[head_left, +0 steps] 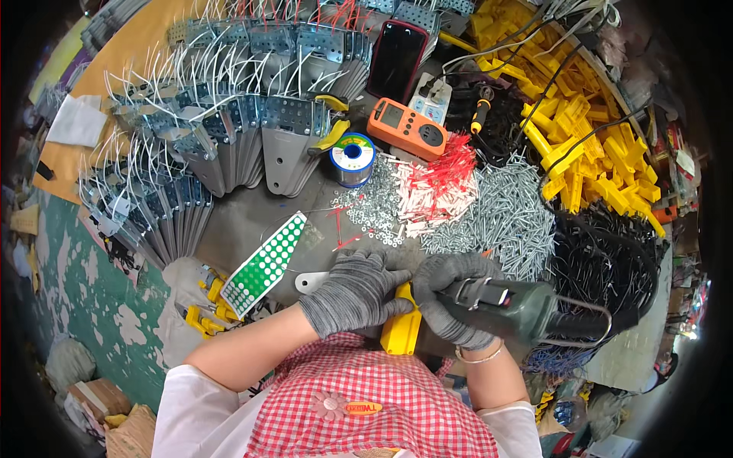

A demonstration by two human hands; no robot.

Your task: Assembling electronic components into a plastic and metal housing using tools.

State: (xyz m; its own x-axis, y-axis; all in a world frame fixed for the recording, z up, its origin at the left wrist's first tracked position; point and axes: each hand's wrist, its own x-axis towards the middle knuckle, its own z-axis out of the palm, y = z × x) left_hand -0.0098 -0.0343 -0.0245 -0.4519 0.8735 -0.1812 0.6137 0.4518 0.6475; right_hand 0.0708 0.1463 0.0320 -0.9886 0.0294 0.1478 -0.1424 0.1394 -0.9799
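Note:
In a grey knit glove, my left hand [357, 291] presses down on a yellow plastic part [400, 330] at the table's near edge, its fingers at the part's upper end. A pale grey metal plate [309, 282] with a hole sticks out from under this hand. My right hand [449, 296], gloved alike, is wrapped round a dark green power tool [508, 311] lying sideways with a wire loop at its rear. The tool's front end is hidden by my right hand, next to the yellow part. A green and white dotted plate [265, 264] lies left of my left hand.
Ahead are piles of screws [504, 217], red-and-white small parts [437, 195] and nuts [372, 206]. A solder spool [353, 162], an orange meter [407, 128] and a phone [397, 57] stand behind. Grey plates with white wires [284, 145] fill the left, yellow parts [595, 145] and black cables [603, 267] the right.

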